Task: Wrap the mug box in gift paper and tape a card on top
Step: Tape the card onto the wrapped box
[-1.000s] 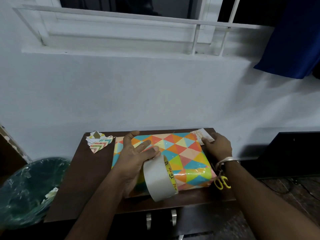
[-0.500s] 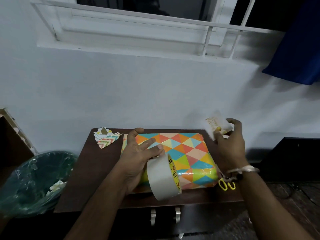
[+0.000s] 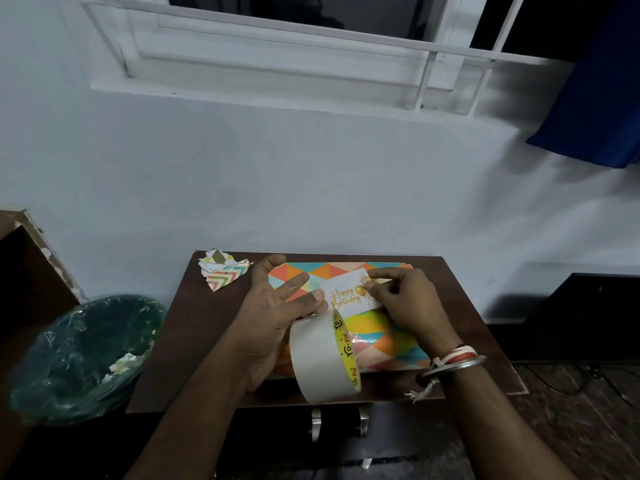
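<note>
Head view: the card (image 3: 346, 293) sits on the far half of the wrapped box (image 3: 384, 344), long axis left to right, gold text reading "Happy Birthday". Right hand (image 3: 407, 304) grip: thumb and fingertips pinch the card's right end. Left hand (image 3: 272, 318): thumb and two fingers straight, fingertips at the card's left edge; its lower fingers, hidden, carry the roll (image 3: 320, 362), which hangs just nearer than the card. Core print ends "-Fix". The box rests mid-surface (image 3: 194, 341); scraps (image 3: 221, 271) lie at the far left corner.
</note>
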A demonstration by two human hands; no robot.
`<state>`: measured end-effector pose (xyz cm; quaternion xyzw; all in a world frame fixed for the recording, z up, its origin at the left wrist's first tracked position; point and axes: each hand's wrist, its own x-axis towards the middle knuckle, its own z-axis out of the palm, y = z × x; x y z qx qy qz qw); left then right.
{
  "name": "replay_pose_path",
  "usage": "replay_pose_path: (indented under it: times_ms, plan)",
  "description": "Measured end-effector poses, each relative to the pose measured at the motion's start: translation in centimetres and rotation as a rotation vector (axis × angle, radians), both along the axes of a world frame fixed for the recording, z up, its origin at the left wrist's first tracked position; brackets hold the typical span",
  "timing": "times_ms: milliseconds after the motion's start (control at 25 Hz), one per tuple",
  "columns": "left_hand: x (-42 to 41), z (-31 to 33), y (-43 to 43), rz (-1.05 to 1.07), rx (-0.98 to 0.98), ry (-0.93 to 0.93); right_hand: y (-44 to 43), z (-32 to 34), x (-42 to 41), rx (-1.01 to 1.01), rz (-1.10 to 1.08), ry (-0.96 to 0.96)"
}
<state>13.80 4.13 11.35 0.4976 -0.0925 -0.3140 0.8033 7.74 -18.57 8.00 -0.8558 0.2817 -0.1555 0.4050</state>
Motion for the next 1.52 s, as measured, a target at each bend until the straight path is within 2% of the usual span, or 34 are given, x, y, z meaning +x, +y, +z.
replay_pose_path:
  times_ms: [160, 360, 560, 640, 680, 760, 800, 920, 1040, 1320, 1520]
  plan:
    - [0.3, -0.3, -0.1, -0.012, 0.009, 0.001, 0.9, -0.1, 0.5, -0.217, -0.053, -0.069]
    - [0.2, -0.4, -0.4, 0.001, 0.018, -0.024, 1.4, -0.5, 0.3, -0.325, -0.004, -0.118]
    - [0.0, -0.5, -0.7, 0.000, 0.024, -0.029, 1.6, -0.5, 0.1, -0.429, 0.013, -0.027]
    - [0.0, -0.6, -0.8, -0.007, 0.032, -0.030, 1.7, 0.8, -0.5, -0.363, 0.012, -0.094]
    - [0.0, -0.6, -0.8, -0.011, 0.040, -0.039, 1.6, 1.8, -0.9, -0.253, 0.057, -0.156]
    - [0.0, -0.7, -0.9, -0.021, 0.043, -0.064, 1.9, 4.4, -1.8, 0.077, 0.293, -0.212]
    - [0.0, -0.8, -0.9, -0.030, 0.042, -0.084, 2.2, 5.5, -2.4, 0.157, 0.424, -0.182]
    - [-0.5, -0.9, -1.1, -0.083, 0.076, -0.196, 2.9, 6.9, -3.4, 0.005, 0.608, -0.055]
    - [-0.8, -1.0, -1.2, -0.133, 0.094, -0.307, 3.2, 7.4, -3.7, -0.005, 0.680, -0.097]
    - [-1.0, -0.8, -1.4, -0.206, 0.086, -0.377, 3.9, 7.7, -3.7, -0.038, 0.619, -0.123]
    - [-0.2, -1.4, -1.5, -0.240, 0.102, -0.478, 4.0, 7.8, -3.9, 0.020, 0.612, -0.149]
